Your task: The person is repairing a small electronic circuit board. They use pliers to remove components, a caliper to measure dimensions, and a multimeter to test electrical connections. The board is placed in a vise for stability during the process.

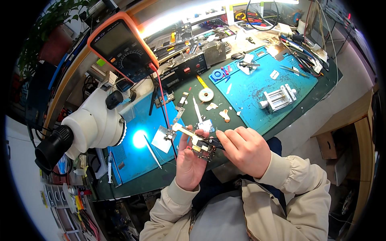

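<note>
My left hand [189, 166] holds a small electronic board assembly [199, 148] from below, with its thumb and fingers along the left side. A pale flex strip [183, 129] with small metal parts extends from the board toward the upper left. My right hand [247, 150] is closed on a dark, slim tool [215, 141], apparently tweezers, whose end meets the right part of the board; the exact tip is too small to make out. Just beyond the hands lie a white pen-like tool [196, 106] and a small white scrap [212, 106] on the dark green bench mat [189, 86].
A white microscope [90, 128] stands left over a lit blue mat [128, 164]. An orange multimeter [122, 44] with leads is upper left. Another blue mat [245, 88] bears a metal clamp [277, 98]; tools [305, 56] crowd the back right. A spool [206, 94] sits mid-bench.
</note>
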Demonstrator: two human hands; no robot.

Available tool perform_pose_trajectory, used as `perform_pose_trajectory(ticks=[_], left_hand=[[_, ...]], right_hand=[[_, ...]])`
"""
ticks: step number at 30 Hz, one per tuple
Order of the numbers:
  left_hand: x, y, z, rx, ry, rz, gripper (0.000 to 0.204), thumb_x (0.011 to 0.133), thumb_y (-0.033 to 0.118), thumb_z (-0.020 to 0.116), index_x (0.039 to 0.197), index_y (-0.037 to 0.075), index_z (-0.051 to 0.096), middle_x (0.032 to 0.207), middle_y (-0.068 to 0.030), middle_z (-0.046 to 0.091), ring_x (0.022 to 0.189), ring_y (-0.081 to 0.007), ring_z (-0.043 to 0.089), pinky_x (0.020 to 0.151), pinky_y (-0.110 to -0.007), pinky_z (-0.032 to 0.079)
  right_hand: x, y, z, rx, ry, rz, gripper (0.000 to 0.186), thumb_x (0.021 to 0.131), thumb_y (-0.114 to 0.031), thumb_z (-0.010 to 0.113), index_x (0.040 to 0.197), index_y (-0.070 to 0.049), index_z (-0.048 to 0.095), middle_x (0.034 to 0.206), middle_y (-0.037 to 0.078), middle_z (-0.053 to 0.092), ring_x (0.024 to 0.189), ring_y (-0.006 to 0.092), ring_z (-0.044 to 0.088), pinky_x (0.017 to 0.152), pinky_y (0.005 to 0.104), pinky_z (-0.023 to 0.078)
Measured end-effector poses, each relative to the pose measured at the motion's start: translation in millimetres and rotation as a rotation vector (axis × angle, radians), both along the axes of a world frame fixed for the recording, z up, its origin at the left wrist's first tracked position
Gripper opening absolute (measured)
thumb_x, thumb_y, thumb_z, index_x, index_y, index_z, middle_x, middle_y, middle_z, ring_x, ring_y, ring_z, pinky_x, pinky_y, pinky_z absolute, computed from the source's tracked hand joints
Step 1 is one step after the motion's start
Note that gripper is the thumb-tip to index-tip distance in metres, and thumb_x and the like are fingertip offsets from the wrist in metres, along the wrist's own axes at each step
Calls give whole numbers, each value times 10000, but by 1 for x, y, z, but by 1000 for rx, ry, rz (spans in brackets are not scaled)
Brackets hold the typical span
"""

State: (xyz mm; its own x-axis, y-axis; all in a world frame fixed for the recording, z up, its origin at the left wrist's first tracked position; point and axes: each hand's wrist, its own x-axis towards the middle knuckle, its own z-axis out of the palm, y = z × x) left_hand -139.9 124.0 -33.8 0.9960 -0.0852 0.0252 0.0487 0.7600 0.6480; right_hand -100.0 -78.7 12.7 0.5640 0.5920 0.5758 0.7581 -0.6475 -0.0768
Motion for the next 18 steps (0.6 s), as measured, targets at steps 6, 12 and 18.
perform_pose_trajectory(ticks=[6, 12, 18], left_hand=[[0, 0, -1, 35, -6, 1, 813, 926, 432, 759, 1579, 160, 358, 1482, -82, 506, 1415, -257, 482, 1105, -408, 474], [-1, 1, -3, 44, 0, 0, 820, 930, 431, 757, 1585, 158, 346, 1487, -80, 504, 1410, -253, 484, 1107, -406, 471], [0, -1, -1, 42, -15, 1, 806, 939, 414, 753, 1583, 158, 342, 1481, -76, 505, 1412, -252, 481, 1108, -409, 473]], right_hand=[[-2, -1, -1, 57, 98, -23, 453, 746, -233, 788, 1105, 16, 669, 853, 43, 542, 772, 191, 571, 648, 307, 466], [-3, -1, 2, -27, 13, -68, 376, 789, -205, 730, 1087, 15, 670, 812, 35, 523, 743, 175, 552, 611, 305, 430], [-3, 0, -3, -51, -15, -82, 254, 810, -144, 650, 1021, -4, 660, 770, 26, 489, 712, 161, 529, 584, 305, 405]])
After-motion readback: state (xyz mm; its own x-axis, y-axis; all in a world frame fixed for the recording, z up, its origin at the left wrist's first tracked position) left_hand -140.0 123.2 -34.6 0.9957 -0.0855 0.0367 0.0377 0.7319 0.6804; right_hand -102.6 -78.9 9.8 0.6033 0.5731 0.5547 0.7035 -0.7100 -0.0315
